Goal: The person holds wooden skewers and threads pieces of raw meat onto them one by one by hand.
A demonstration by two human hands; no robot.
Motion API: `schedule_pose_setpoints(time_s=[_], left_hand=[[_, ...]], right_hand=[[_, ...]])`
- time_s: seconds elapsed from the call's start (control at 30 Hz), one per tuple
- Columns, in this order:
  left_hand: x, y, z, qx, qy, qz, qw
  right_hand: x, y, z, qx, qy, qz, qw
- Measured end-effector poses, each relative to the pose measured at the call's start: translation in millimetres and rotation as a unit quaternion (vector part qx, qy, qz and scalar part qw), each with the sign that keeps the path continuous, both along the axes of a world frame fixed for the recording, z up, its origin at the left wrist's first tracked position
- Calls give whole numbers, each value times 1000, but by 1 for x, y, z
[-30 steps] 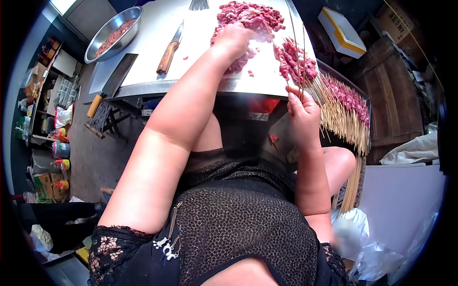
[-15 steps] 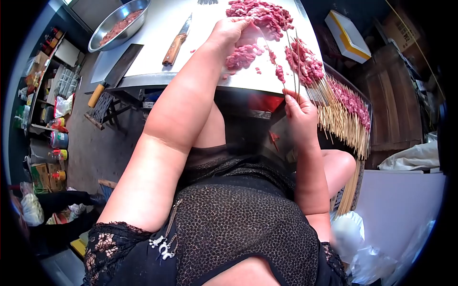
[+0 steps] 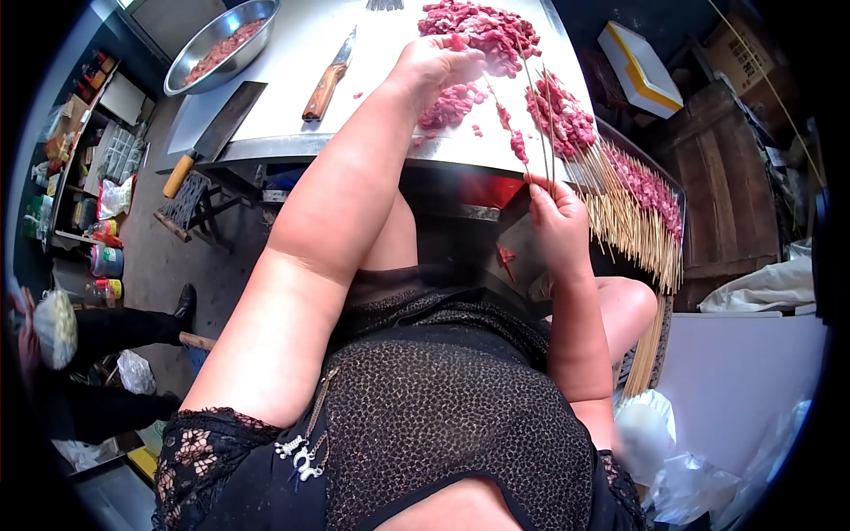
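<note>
My right hand is closed round the lower ends of a few thin skewers, which point up over the table's front edge. One skewer carries small pieces of raw meat partway along it. Near that skewer's upper end, my left hand pinches a small piece of meat between its fingers. Below the left hand lies a small pile of cut meat, and a larger heap sits behind it. Beside the skewers rest several loaded meat skewers at the table's right edge.
On the white table are a wooden-handled knife, a cleaver overhanging the front edge and a steel bowl of meat. A rack of skewers stands at right. Another person's legs show at far left.
My left hand's fingers have drawn slightly back from the skewer's upper end, and a piece of meat now shows in them. At far left, the other person's legs have shifted.
</note>
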State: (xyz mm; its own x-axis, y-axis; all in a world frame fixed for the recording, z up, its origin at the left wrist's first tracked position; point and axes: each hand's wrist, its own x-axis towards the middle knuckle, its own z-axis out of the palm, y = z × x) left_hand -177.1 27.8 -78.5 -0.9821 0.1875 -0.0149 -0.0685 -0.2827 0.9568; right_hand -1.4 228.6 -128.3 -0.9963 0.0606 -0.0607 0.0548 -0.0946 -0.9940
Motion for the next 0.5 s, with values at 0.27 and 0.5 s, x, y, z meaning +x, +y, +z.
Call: schedule_pose_setpoints(time_s=[0.27,0.5], left_hand=[[16,0,11,14,10,-18,1000],[21,0,17,-5,-6,-94,996]], right_hand=[[2,3,-1,29,26,-6,999],[0,10,4,104,41,-14,994]])
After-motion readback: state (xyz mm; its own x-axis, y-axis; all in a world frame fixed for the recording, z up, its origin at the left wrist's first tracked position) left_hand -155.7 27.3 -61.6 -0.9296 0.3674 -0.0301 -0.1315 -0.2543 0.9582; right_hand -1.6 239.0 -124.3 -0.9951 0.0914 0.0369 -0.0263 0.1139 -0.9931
